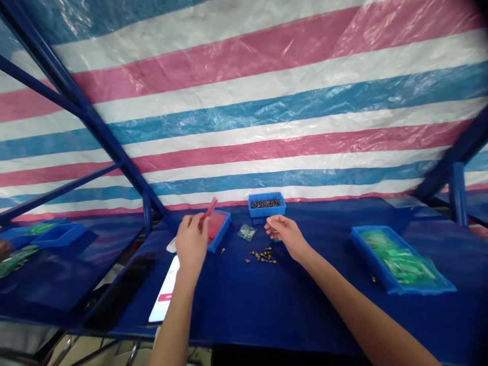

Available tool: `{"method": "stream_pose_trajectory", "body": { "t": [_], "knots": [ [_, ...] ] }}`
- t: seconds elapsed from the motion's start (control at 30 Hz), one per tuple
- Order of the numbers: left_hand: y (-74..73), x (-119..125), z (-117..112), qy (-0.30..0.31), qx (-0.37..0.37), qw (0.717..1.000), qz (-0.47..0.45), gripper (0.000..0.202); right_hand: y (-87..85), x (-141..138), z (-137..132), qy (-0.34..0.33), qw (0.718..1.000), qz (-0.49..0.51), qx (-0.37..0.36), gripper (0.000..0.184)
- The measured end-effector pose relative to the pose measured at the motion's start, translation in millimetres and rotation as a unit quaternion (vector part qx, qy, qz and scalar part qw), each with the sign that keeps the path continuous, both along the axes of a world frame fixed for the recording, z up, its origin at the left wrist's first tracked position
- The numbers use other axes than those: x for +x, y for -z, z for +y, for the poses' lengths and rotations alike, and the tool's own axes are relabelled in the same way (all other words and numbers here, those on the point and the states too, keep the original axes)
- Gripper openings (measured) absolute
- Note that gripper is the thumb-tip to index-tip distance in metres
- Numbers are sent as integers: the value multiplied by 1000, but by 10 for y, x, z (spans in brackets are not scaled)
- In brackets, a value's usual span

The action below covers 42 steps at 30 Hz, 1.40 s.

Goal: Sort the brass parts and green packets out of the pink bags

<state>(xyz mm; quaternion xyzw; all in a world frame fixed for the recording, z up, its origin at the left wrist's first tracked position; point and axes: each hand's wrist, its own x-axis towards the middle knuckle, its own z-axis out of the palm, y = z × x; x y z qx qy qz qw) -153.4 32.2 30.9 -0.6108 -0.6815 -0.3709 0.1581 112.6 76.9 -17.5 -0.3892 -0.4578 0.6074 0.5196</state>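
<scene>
My left hand point(191, 239) is closed on a thin red strip point(209, 208) that sticks up over a blue tray of red pieces point(222, 226). My right hand point(285, 235) hovers just above a small pile of dark brass-coloured parts point(262, 255) on the blue table, its fingers curled in a pinch on something small that I cannot make out. A little clear bag point(247, 233) lies between the two hands. Behind it stands a small blue bin point(267, 204) filled with the same dark parts.
A long blue tray of green packets point(400, 260) sits at the right. A white phone point(164, 292) lies at the table's left edge. Blue trays with green packets point(46, 231) rest on the neighbouring table, left. A striped tarp hangs behind; blue frame posts point(457, 193) stand at both sides.
</scene>
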Motion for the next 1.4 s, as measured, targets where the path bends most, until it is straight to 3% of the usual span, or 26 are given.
{"method": "stream_pose_trajectory", "body": {
  "t": [0.07, 0.2, 0.3, 0.47, 0.67, 0.9, 1.07, 1.2, 1.27, 1.4],
  "knots": [
    [-4, -119, -5, -29, -29, 994, 97, 31, -3, 0, -7, -8, 1000, -4, 4, 36],
    [69, -148, 60, -4, -183, 953, 240, 25, -18, 6, -17, -18, 1000, -14, 9, 37],
    [75, -160, 72, 19, -257, 936, 239, 23, -30, 18, -7, -19, 1000, -15, 12, 38],
    [-59, -279, 34, 117, -293, 930, 190, 35, -30, 34, 12, -22, 1000, -2, 12, 38],
    [-52, -135, 87, 63, -308, 903, 292, 32, -58, 30, -10, -24, 1000, 1, 13, 37],
    [16, -60, 120, 53, -289, 910, 291, 31, -101, 47, -15, -21, 1000, -1, 6, 38],
    [-11, -309, 133, 115, -283, 931, 201, 50, -106, 64, -9, -33, 999, 2, 1, 36],
    [6, -515, 258, 150, -238, 946, 164, 43, -93, 71, 1, -36, 999, -2, 3, 35],
    [26, -583, 349, 173, -258, 939, 148, 43, -88, 72, 4, -37, 999, -5, 3, 35],
    [24, -635, 497, 217, -372, 894, 122, 55, -89, 73, 4, -37, 999, -13, 2, 35]
  ]
}}
